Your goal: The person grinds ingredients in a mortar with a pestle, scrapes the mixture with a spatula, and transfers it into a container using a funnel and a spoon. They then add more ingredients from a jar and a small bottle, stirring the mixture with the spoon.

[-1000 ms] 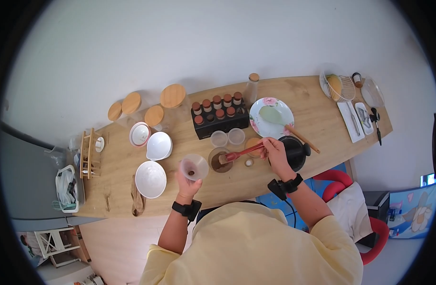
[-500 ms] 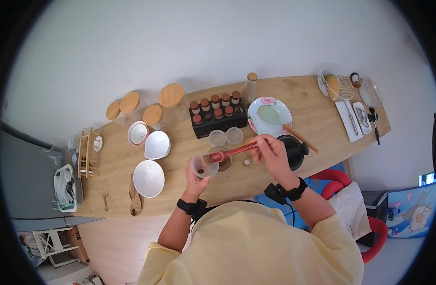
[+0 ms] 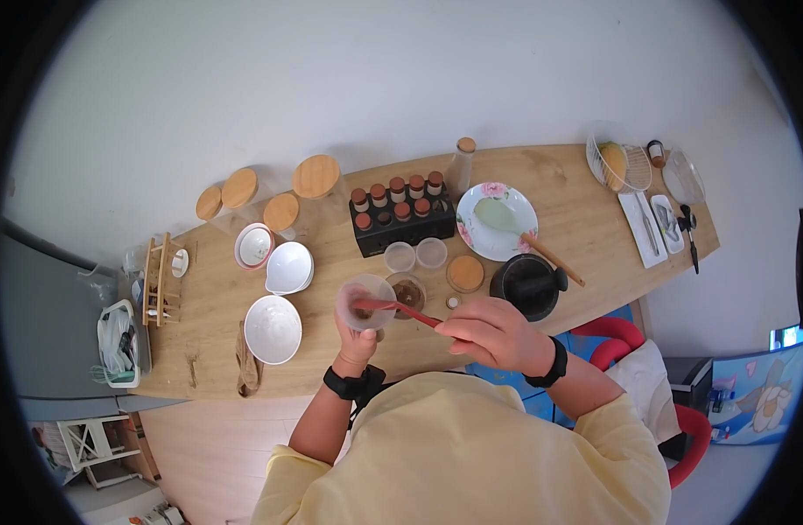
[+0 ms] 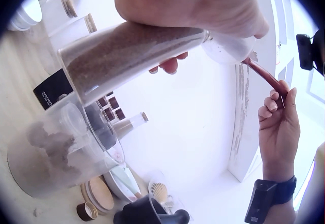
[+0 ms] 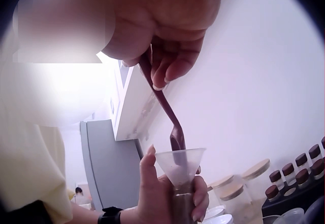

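My left hand [image 3: 356,344] grips a small glass bottle [image 4: 127,56], nearly filled with brown powder. A translucent plastic funnel [image 3: 366,289] sits in the bottle's mouth, its wide end up. In my right hand [image 3: 490,335] is the handle of a red spoon [image 3: 410,312]; fingers and thumb pinch it. The spoon slants down with its bowl inside the funnel, as the right wrist view also shows. Brown powder shows within the funnel in the head view. Beside it stands an open clear jar [image 4: 30,158] with clumped brown powder inside.
A round wooden lid [image 3: 465,274], a small cap [image 3: 454,302] and a black mortar [image 3: 506,293] stand right of the jar. Behind are two clear cups [image 3: 399,255] and a black rack [image 3: 406,234] of capped bottles. White bowls [image 3: 273,330] are at left; a floral plate [image 3: 524,210] lies at right.
The spoon has moved left from over the jar to the funnel and tipped down into it. My right hand has come nearer the body; my left hand has shifted slightly right with bottle and funnel.
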{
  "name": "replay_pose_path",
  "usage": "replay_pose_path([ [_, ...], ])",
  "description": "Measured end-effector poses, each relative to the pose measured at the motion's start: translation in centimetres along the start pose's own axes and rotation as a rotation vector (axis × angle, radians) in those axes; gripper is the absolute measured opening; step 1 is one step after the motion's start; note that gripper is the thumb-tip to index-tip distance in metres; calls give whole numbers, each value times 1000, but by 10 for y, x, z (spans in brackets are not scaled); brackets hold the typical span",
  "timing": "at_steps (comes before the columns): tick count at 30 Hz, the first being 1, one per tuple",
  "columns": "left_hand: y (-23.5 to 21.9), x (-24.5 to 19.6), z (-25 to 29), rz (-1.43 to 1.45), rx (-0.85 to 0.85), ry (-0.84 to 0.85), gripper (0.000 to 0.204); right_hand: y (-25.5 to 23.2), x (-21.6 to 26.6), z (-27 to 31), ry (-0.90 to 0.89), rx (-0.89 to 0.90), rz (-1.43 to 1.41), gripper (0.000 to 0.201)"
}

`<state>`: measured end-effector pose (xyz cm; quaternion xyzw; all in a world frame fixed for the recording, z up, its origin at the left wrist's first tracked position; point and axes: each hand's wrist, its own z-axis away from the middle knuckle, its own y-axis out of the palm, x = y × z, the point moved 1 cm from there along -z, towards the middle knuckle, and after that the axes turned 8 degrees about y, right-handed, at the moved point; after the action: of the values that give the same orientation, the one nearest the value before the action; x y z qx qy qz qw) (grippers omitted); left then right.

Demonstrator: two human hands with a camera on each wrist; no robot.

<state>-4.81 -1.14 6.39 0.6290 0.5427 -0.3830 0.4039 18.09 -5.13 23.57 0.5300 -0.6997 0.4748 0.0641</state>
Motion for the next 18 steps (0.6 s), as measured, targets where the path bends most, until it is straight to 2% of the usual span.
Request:
replay_pose_path([
  [2, 1, -4, -1, -6, -4, 9, 85, -3, 0, 3, -14, -2, -9, 18],
  [4, 4, -11, -2, -37, -65, 116, 88, -9, -2, 7, 122, -126, -102, 19],
  [5, 1, -12, 0, -39, -68, 117, 88, -9, -4, 9, 119, -125, -104, 19],
  [7, -6, -17, 4, -104, -31, 226, 91, -10, -14, 14, 398, -385, -441, 14],
  [8, -6, -18, 3, -105, -33, 228, 91, -11, -17, 14, 395, -384, -441, 14],
  [10, -6, -23, 5, -35, -61, 214, 92, -12, -27, 16, 567, -529, -602, 19],
  [11, -6, -28, 6, -2, -77, 206, 93, -8, -33, 20, 567, -523, -604, 19],
  [13, -6, -39, 5, 66, -105, 198, 94, 5, -52, 28, 711, -464, -587, 18],
  [18, -1, -71, 0, 241, -160, 177, 96, 43, -79, 42, 725, -281, -296, 11],
])
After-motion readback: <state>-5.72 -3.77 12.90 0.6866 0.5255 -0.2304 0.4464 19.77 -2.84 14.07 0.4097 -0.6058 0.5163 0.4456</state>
